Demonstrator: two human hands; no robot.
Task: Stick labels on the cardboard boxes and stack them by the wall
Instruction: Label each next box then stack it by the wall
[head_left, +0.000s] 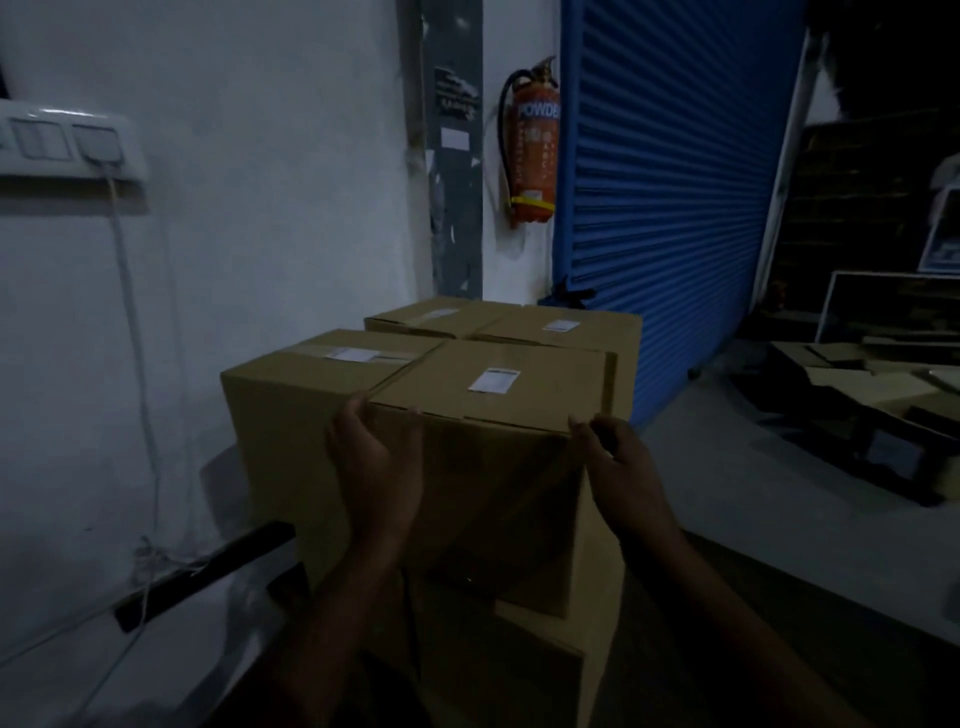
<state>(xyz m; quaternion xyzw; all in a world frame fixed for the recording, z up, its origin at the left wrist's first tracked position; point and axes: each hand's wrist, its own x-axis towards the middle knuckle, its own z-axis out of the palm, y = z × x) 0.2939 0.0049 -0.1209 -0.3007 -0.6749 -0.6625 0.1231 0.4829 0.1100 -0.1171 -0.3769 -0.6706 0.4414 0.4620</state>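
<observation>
Head view: plain brown cardboard, square-edged, taped seams. Nearest box (493, 405) atop a stack by the white wall (260, 208), upright, white label (494, 381) on its lid, print unreadable. Left hand (376, 457) curled over its near-left top edge; right hand (626, 467) pinching near-right corner. Red extinguisher (532, 150) marked "POWDER". Ribbed blue shutter (675, 182).

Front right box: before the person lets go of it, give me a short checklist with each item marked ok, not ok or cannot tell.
1. Label on the front right box: ok.
2. Left hand holds its near left corner: ok.
3. Right hand holds its near right corner: ok.
4. Top level with the neighbouring box on its left: ok.
5. Resting fully on the box below: cannot tell, too dark.
6. The two rear boxes labelled: ok.
</observation>
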